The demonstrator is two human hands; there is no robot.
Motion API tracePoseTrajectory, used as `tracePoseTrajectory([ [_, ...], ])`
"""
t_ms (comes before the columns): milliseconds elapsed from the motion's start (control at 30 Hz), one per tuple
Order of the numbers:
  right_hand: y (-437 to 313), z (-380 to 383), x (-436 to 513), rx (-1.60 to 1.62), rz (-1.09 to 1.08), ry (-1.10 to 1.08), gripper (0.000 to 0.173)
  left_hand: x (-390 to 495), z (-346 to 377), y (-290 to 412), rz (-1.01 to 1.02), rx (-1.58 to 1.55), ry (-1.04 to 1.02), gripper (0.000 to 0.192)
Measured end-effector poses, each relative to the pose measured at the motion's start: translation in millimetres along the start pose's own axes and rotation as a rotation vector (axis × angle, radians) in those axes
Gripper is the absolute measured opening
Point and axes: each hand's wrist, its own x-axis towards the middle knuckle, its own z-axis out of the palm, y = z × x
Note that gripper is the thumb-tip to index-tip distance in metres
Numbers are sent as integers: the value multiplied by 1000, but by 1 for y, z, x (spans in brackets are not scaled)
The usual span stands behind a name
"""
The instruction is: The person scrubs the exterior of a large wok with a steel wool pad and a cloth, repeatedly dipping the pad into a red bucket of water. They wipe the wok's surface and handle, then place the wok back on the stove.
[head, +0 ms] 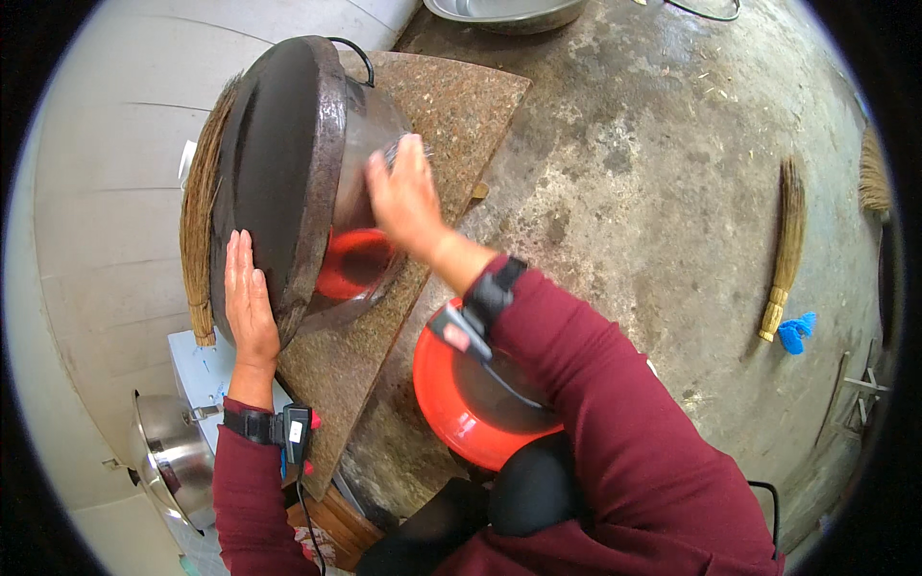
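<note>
A large dark wok or pan (277, 165) with a thick blackened rim stands tilted on its side on a granite slab (461, 101). My left hand (250, 299) lies flat, fingers extended, against its dark face near the lower edge. On the shiny metal side, my right hand (407, 191) presses a metal scouring pad (392, 153), mostly hidden under the fingers and slightly blurred. A black loop handle (356, 57) sticks out at the top. Below my right forearm, a red plastic basin (439, 403) holds dark water; its reflection shows on the metal side.
A straw brush (205, 209) leans between the wall and the dark face. A steel pot (176, 461) is at lower left. On the concrete floor (612, 180) lie another straw brush (785, 245) and a blue cloth-like item (794, 335). A metal basin (508, 18) stands at the top.
</note>
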Motion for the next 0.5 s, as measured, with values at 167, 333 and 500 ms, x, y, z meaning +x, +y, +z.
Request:
tracePoseTrajectory([
  [167,-5,-3,-7,-169,176,-102,79,0,-1,2,3,-21,25,49],
  [333,-14,-5,5,68,18,1,80,-2,2,-2,-5,-17,34,48],
  [500,-19,10,-48,-192,-384,-36,79,-2,3,-7,-4,-35,57,47],
])
